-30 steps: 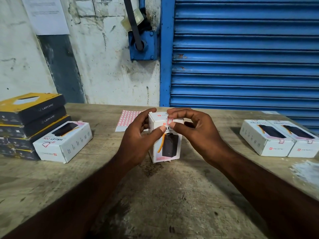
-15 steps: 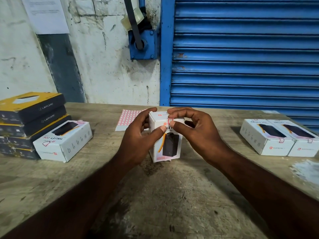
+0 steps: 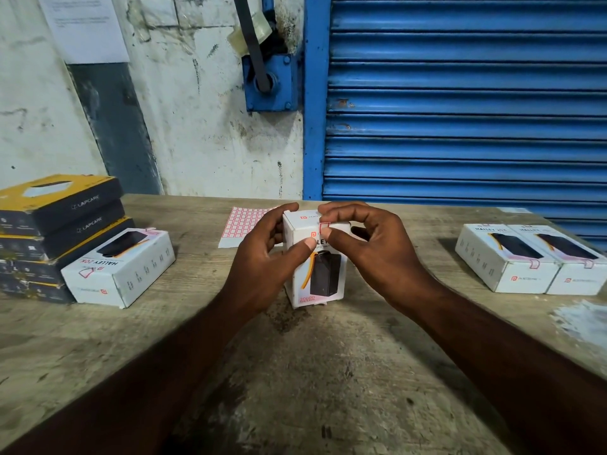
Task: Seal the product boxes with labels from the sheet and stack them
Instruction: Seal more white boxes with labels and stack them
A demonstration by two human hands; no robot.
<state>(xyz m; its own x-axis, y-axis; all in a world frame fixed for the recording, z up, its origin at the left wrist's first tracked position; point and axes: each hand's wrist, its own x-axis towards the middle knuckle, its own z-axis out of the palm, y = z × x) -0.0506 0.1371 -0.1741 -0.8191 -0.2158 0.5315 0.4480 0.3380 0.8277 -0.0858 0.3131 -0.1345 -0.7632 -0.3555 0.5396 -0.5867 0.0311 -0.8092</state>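
Note:
A white product box [image 3: 320,277] stands upright on the wooden table [image 3: 295,372] at the centre. My left hand [image 3: 266,261] grips its left side, thumb across the front near the top edge. My right hand [image 3: 371,247] holds the top right corner, thumb and fingers pressing a small red-edged label [image 3: 324,226] over the top edge. The label sheet [image 3: 244,224], a grid of red-outlined stickers, lies flat behind the box, partly hidden by my left hand.
One white box [image 3: 121,267] lies flat at the left, against a stack of dark and yellow boxes [image 3: 49,224]. Two white labelled boxes [image 3: 525,257] lie side by side at the right. A wall and blue shutter [image 3: 460,110] close off the table's far edge.

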